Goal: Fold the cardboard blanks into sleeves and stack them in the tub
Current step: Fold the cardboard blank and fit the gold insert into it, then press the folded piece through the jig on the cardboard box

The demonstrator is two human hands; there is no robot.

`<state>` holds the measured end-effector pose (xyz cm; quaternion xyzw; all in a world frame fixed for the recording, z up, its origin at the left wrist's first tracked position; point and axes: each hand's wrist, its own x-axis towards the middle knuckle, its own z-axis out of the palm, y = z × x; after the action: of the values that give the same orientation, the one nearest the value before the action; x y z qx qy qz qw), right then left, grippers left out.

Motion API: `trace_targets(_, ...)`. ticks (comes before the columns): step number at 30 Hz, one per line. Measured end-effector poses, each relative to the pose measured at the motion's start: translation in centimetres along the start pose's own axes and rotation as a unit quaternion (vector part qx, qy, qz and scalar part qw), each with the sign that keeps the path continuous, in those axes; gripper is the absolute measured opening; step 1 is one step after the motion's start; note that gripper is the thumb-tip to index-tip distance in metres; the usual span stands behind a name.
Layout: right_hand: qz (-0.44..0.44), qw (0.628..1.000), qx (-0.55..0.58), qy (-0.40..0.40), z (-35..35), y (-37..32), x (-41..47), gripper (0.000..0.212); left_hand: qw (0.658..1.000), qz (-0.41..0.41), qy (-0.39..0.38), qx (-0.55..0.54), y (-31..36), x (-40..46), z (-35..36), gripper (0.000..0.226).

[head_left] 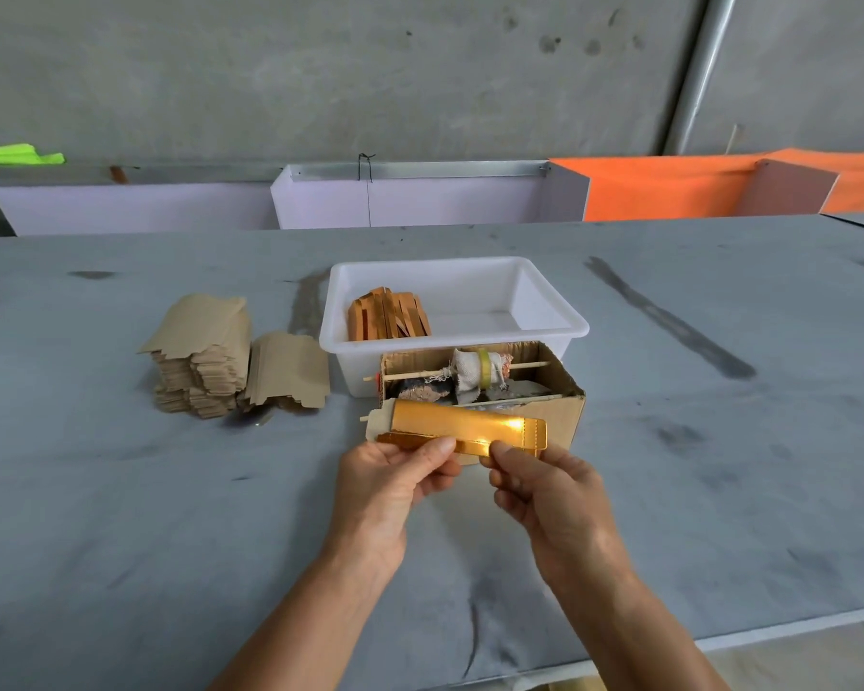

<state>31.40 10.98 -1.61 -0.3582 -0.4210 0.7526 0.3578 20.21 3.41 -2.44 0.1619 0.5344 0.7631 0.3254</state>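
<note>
Cardboard blank (pixel 462 427), gold-faced and partly folded, was held above the grey table (pixel 121 491), just before a small cardboard box (pixel 564 408). Left hand (pixel 385 483) and right hand (pixel 549 496) each pinched its lower edge. Folded sleeves (pixel 387 314) stood in the white tub (pixel 544 311); unfolded blanks (pixel 205 356) lay stacked to the left.

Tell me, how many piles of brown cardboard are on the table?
2. The taller pile stands left of the white tub; the lower pile lies between them, touching the taller one. More may be hidden behind.
</note>
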Motion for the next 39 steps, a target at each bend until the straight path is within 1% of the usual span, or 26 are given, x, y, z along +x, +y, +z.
trace_targets(1,-0.044,0.997,-0.06,0.017,-0.1,-0.4,0.3,0.006,1.0,0.007,0.01,-0.002,0.1,0.1,-0.2,0.002)
trace_targets(2,-0.103,0.986,-0.125,0.041,-0.3,-0.9,0.6,0.005,1.0,0.014,0.019,-0.007,0.3,0.3,-0.4,0.002)
trace_targets(3,-0.167,0.966,-0.186,0.065,-0.4,-1.6,1.1,0.005,0.999,0.022,0.028,-0.012,0.5,0.4,-0.7,0.003)
trace_targets(5,-0.269,0.911,-0.3,0.087,-0.4,-3.3,2.2,0.01,0.998,0.034,0.051,-0.024,0.8,0.7,-1.3,0.007)
trace_targets(6,-0.292,0.88,-0.364,0.086,-0.3,-4.1,2.8,0.012,0.997,0.035,0.063,-0.031,0.9,0.9,-1.6,0.007)
trace_targets(7,-0.296,0.849,-0.431,0.08,0.0,-4.7,3.6,0.011,0.996,0.035,0.07,-0.035,0.9,1.0,-1.8,0.006)
trace_targets(10,-0.254,0.756,-0.602,0.05,1.0,-5.5,6.0,0.02,0.996,0.029,0.074,-0.032,0.7,1.0,-1.9,0.007)
trace_targets(11,-0.237,0.736,-0.633,0.039,1.4,-5.6,6.6,0.02,0.996,0.03,0.072,-0.031,0.6,1.0,-1.8,0.007)
trace_targets(12,-0.222,0.724,-0.652,0.032,1.8,-5.7,7.1,0.02,0.997,0.033,0.069,-0.032,0.6,1.0,-1.8,0.008)
trace_targets(14,-0.204,0.712,-0.672,0.025,2.4,-6.0,7.7,0.019,0.996,0.039,0.069,-0.032,0.8,1.0,-2.0,0.011)
trace_targets(19,-0.171,0.701,-0.692,-0.016,3.2,-6.4,8.5,0.016,0.995,0.043,0.081,-0.023,1.3,1.3,-3.2,0.009)
trace_targets(23,-0.147,0.694,-0.704,-0.025,3.2,-6.4,9.1,0.017,0.995,0.044,0.085,-0.024,1.6,1.5,-3.6,0.007)
trace_targets(25,-0.137,0.705,-0.696,-0.028,3.3,-6.2,9.3,0.016,0.995,0.045,0.089,-0.025,1.7,1.5,-3.7,0.007)
trace_targets(31,-0.123,0.752,-0.647,-0.02,3.4,-5.9,9.7,0.014,0.995,0.04,0.09,-0.031,1.7,1.8,-3.5,0.008)
trace_targets(36,-0.11,0.786,-0.609,-0.018,3.5,-6.1,9.7,0.009,0.994,0.043,0.091,-0.035,1.6,1.9,-3.6,0.006)
trace_targets(39,-0.104,0.802,-0.588,-0.016,3.5,-6.2,9.7,0.014,0.995,0.041,0.089,-0.031,1.4,1.8,-3.7,0.005)
